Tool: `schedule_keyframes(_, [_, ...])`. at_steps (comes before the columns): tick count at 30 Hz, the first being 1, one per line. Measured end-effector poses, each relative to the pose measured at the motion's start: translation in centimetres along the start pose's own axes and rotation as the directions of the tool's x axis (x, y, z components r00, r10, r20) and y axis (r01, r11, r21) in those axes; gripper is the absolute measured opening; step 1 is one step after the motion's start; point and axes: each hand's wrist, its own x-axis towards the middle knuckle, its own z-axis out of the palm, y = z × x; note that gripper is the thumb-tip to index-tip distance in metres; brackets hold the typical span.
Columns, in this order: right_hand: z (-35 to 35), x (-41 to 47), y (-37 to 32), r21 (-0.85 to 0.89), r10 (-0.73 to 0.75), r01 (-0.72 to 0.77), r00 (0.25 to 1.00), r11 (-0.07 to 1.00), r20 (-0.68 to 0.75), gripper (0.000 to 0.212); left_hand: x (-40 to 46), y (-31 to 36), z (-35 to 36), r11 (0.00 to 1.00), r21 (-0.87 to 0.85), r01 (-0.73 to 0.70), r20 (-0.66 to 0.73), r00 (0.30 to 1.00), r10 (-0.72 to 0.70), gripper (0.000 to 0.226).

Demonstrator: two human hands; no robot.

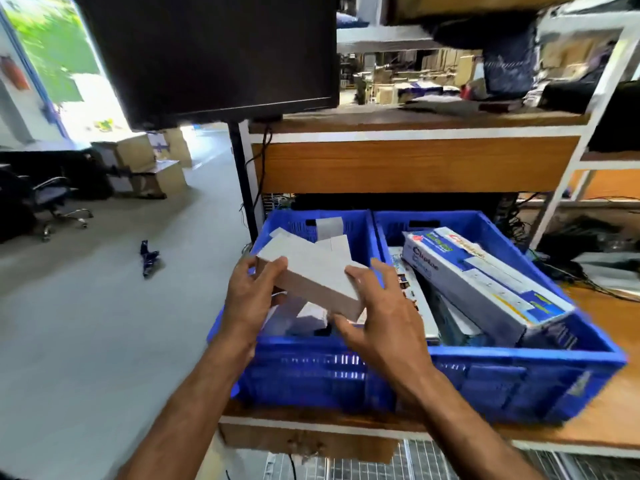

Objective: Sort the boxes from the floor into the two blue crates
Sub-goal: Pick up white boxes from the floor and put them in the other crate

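Two blue crates stand side by side on a wooden shelf. Over the left crate [311, 372] both my hands hold a plain grey-white box [311, 271], tilted. My left hand [251, 292] grips its near left corner, thumb on top. My right hand [377, 306] grips its right end, thumb under the lower edge. More plain white boxes [311, 315] lie below it in that crate. The right crate [519, 372] holds a long printed white and blue box [485, 282] lying slanted on other printed boxes.
A dark monitor [214, 53] on a black pole [242, 181] hangs above the left crate. A wooden shelf board [415, 164] sits over both crates. A small dark blue item [149, 258] lies on the grey floor at left. Office chairs [52, 202] and cardboard cartons [152, 168] stand further back.
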Motion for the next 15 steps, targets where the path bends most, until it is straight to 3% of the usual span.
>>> schedule_keyframes(3, [1.4, 2.7, 2.3, 0.057, 0.006, -0.011, 0.997, 0.998, 0.076, 0.055, 3.8, -1.1, 2.9, 0.998, 0.061, 0.003, -0.080, 0.997, 0.002, 0.041])
schedule_keyframes(7, [3.7, 4.8, 3.8, 0.053, 0.064, -0.078, 0.972, 0.996, 0.225, 0.048, 7.3, -2.5, 4.5, 0.969, 0.246, -0.010, -0.073, 0.997, 0.029, 0.044])
schedule_keyframes(12, [5.6, 6.0, 3.9, 0.031, 0.073, -0.085, 0.959, 0.996, 0.275, 0.049, 9.8, -3.3, 4.7, 0.819, 0.570, -0.068, -0.062, 0.990, 0.125, 0.038])
schedule_keyframes(15, [6.1, 6.5, 3.7, 0.013, 0.085, -0.092, 0.962, 0.996, 0.261, 0.044, 11.0, -4.1, 4.1, 0.671, 0.740, -0.049, -0.024, 0.995, 0.099, 0.052])
